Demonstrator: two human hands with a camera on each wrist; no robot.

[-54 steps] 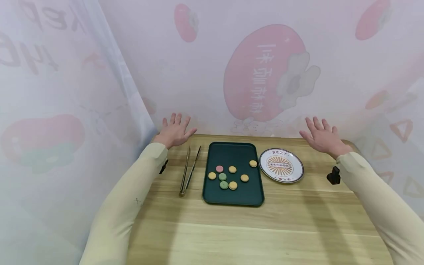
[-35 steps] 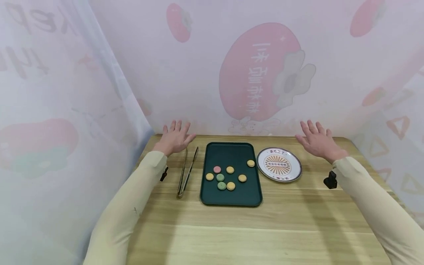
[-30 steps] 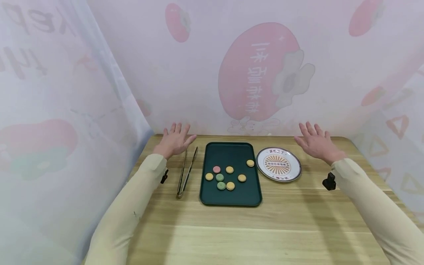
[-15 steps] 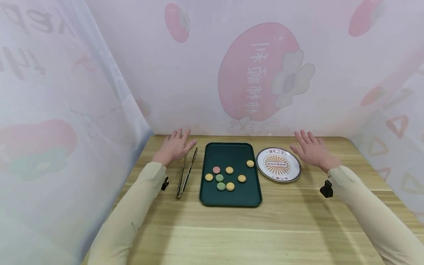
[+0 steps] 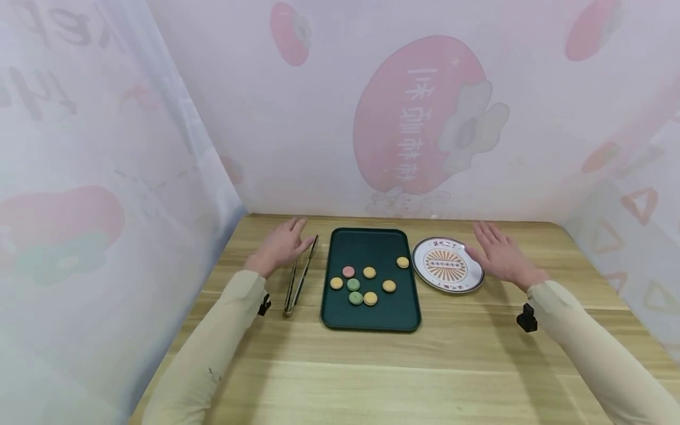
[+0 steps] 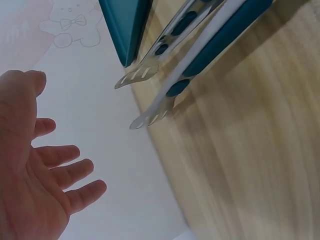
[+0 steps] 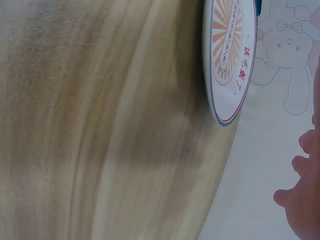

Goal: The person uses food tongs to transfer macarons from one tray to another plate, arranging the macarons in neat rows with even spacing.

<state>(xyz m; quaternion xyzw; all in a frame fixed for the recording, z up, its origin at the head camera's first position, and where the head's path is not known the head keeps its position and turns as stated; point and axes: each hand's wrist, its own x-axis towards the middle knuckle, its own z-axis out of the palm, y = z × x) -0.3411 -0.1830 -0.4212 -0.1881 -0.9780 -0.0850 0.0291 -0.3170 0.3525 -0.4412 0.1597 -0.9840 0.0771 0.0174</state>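
My left hand (image 5: pixel 280 247) hovers over the far end of a pair of metal tongs (image 5: pixel 301 281), fingers extended and holding nothing. In the left wrist view the tongs (image 6: pixel 186 52) lie spread on the table, apart from the hand (image 6: pixel 42 165). On the right, my right hand (image 5: pixel 502 255) hangs in the air at the edge of a round white plate (image 5: pixel 461 286) with an orange sunburst pattern. Its fingers are straight with nothing in them. Between the hands, a dark green tray (image 5: pixel 372 245) bears several macarons: yellow ones (image 5: pixel 389 286), green ones (image 5: pixel 355 298) and a pink one (image 5: pixel 347 271).
The wooden table (image 5: pixel 372 383) ends at a printed cloth wall (image 5: pixel 329 147) behind the tray. Another cloth wall (image 5: pixel 79 248) stands close along the left side. The plate sits right against the tray's right edge.
Both hands have come down toward the table, and the left one now covers part of the tongs. The tongs, tray, macarons and plate stay in place. The head view shifts slightly.
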